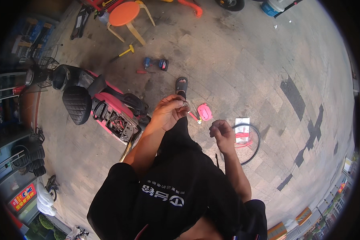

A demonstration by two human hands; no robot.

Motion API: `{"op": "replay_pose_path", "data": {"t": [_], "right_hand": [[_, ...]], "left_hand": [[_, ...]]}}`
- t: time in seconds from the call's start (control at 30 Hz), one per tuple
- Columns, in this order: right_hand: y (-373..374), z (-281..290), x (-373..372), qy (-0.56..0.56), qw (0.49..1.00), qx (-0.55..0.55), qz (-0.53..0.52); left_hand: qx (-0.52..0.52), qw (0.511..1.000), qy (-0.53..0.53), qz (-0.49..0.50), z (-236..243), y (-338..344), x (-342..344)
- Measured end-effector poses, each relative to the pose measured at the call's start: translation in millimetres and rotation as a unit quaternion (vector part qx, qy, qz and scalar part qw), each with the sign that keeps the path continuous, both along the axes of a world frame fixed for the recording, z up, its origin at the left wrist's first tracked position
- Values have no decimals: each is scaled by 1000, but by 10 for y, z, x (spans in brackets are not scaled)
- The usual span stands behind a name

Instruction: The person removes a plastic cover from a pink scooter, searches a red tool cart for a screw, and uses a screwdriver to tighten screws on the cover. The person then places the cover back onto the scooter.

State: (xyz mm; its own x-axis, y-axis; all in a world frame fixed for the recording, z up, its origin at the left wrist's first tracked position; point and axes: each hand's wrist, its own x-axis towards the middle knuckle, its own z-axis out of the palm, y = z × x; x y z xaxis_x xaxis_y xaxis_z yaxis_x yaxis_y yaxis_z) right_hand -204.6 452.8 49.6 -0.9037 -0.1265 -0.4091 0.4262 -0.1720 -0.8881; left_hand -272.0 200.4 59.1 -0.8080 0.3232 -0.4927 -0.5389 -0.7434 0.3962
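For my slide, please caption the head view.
Left hand and right hand above paving, near a pink scooter with wiring exposed.

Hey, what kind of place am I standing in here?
Probably an outdoor scooter repair spot: a pink scooter stands with its insides exposed, and a blue power tool and yellow hammer-like tool lie on the paved ground.
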Motion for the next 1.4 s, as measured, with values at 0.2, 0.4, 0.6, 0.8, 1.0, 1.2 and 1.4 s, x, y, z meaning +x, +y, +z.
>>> {"op": "replay_pose_path", "data": {"t": [0.2,0.4,0.6,0.8,1.0,1.2,1.4], "right_hand": [[-691,228,-2134,-26,993,32,110],[-1056,717,-3993,98,971,67,206],[-1365,603,-5691,136,950,77,270],[-1712,601,-7559,262,872,150,384],[-2371,787,-9014,246,813,128,512],[-3380,745,-10102,331,779,127,517],[-4918,609,-11385,352,796,168,464]], "left_hand": [[-37,997,-47,46,14,-491,-1728],[-126,987,-20,94,505,-891,-3210],[-134,978,-29,157,416,-1067,-4427],[-132,960,-36,242,275,-1296,-5887],[-143,925,-64,346,345,-1640,-6684],[-140,927,-62,342,120,-2498,-7783],[-122,962,-63,236,-76,-3920,-9597]]}}
